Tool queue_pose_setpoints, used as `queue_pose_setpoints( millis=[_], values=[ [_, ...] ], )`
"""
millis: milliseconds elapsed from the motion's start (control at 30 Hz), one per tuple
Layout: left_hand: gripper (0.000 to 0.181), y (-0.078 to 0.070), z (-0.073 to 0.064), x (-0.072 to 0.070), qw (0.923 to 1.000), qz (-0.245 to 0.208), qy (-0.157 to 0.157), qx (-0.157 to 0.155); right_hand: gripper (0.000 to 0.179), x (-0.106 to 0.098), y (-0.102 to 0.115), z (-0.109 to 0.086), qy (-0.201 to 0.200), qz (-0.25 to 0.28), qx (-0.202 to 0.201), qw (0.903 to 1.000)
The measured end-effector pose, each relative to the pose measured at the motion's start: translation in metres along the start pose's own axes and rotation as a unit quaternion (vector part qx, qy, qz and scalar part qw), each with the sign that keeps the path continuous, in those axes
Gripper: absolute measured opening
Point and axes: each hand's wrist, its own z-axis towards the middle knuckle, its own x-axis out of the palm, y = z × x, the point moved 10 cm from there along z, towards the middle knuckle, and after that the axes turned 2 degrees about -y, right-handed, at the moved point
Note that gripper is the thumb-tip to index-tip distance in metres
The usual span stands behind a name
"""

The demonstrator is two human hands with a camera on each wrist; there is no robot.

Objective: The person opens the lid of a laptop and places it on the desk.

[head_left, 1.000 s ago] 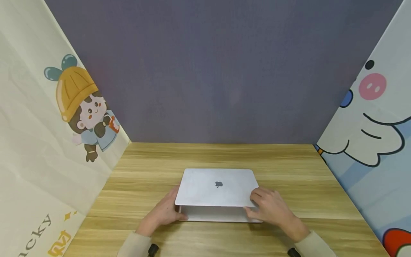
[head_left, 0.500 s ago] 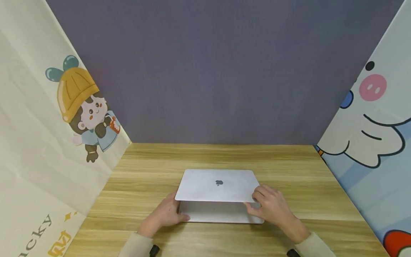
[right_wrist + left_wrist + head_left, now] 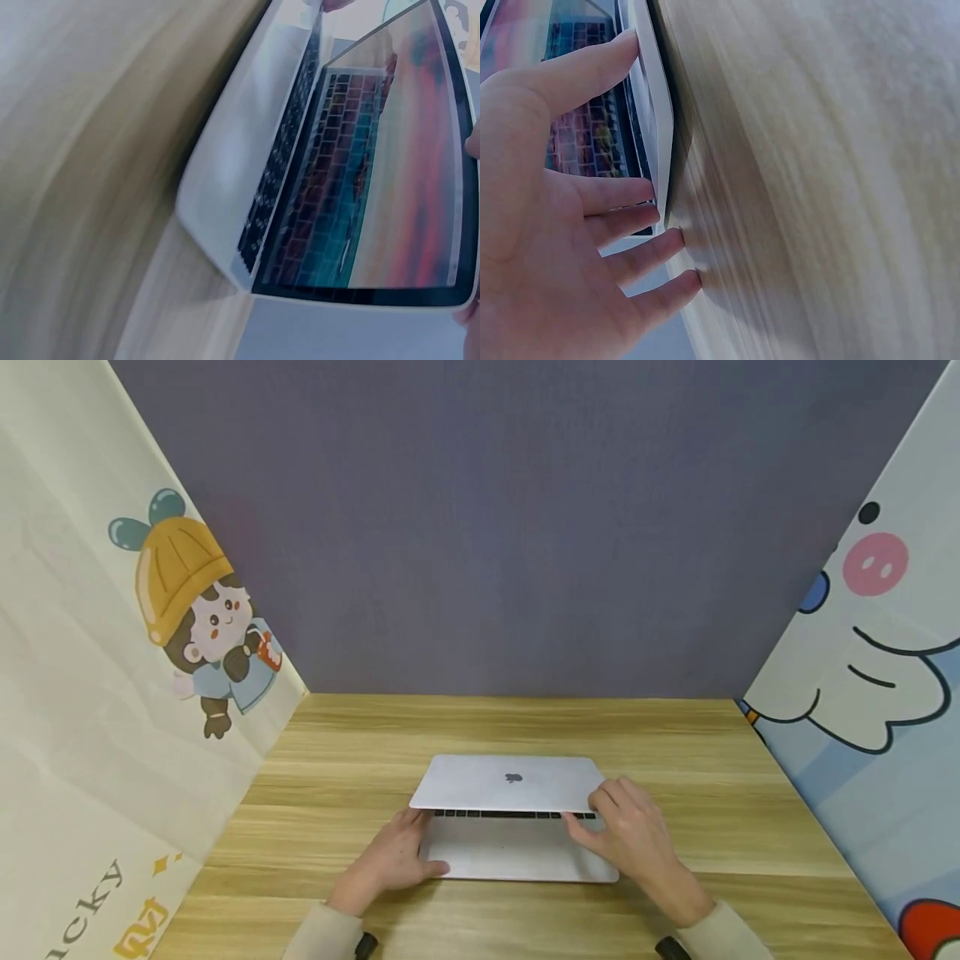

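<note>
A silver laptop lies on the table, its lid tilted partway up over the base. In the head view, my right hand pinches the lid near its front right corner, thumb under the edge and fingers on top. My left hand rests at the base's left side, thumb on the front corner. The left wrist view shows that hand's fingers fairly straight, against the laptop's edge and the tabletop. In the right wrist view, the lit screen reflects the keyboard.
The wood-grain table extends around the laptop on all sides. A dark grey panel stands behind it. Cartoon-printed sheets line the left side and the right side.
The lid's front edge has risen with my right hand, widening the gap and baring a row of keys. My left hand has stayed almost in place at the base.
</note>
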Motion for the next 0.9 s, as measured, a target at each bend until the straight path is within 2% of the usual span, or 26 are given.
queue_pose_setpoints(
  millis=[267, 467, 900],
  values=[
    [0.103, 0.004, 0.0, 0.003, 0.9994, -0.011, 0.014, -0.028, 0.047, 0.001, 0.002, 0.013, 0.0, -0.034, 0.023, 0.9992],
    [0.111, 0.006, -0.002, 0.005, 0.9986, -0.011, 0.026, -0.044, 0.048, 0.001, 0.001, 0.019, -0.004, -0.036, 0.035, 0.9987],
    [0.111, 0.005, 0.0, 0.002, 0.9987, -0.006, 0.029, -0.042, 0.046, -0.002, 0.004, 0.023, -0.016, -0.045, 0.047, 0.9977]
  ],
)
